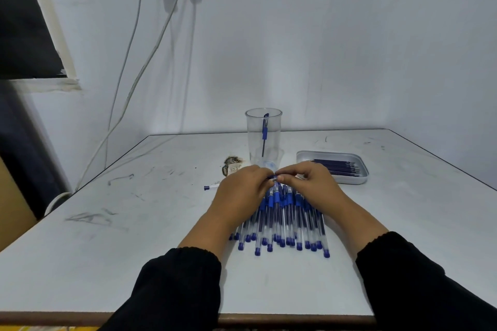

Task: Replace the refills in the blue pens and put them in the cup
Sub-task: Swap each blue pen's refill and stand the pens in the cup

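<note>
A heap of several blue pens (285, 223) with clear barrels lies in the middle of the table. Above its far end my left hand (242, 191) and my right hand (312, 183) meet, and both pinch one blue pen (274, 177) between their fingertips; most of that pen is hidden by the fingers. Behind the hands stands a clear plastic cup (263, 137) with one blue pen (265, 131) upright inside. A white tray (333, 166) at the right holds several dark blue refills (336, 166).
A loose clear refill piece with a blue tip (211, 187) lies left of my left hand. A burnt patch (232, 165) marks the white table (134, 250) left of the cup. Cables (129, 94) hang down the wall at the back left.
</note>
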Tool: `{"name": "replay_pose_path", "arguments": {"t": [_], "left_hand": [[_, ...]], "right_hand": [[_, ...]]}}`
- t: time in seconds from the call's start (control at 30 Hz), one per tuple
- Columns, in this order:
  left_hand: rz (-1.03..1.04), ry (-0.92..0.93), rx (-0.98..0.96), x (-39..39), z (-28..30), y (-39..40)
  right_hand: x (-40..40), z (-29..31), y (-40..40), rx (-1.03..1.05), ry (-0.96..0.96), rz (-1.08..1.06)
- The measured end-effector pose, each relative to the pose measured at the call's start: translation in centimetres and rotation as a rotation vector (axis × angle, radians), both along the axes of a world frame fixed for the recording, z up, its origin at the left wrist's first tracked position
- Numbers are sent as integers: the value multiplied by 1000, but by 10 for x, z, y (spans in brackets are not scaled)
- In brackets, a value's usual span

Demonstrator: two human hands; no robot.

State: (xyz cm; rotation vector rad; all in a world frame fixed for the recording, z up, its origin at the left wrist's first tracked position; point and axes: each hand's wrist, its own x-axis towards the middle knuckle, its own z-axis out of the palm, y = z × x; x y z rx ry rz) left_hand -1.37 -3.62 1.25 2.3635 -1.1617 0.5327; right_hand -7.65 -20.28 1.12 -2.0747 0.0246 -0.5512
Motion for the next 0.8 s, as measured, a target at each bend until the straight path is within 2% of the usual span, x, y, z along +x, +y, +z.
{"name": "replay_pose_path", "arguments": {"t": [0.3,0.8], "left_hand": [[-4,-89,13,-2,1,-2],[19,-125,29,-3,0,-3]], "right_hand": [[-1,6,-4,107,42,31],[-4,10,-6,125,83,57]]}}
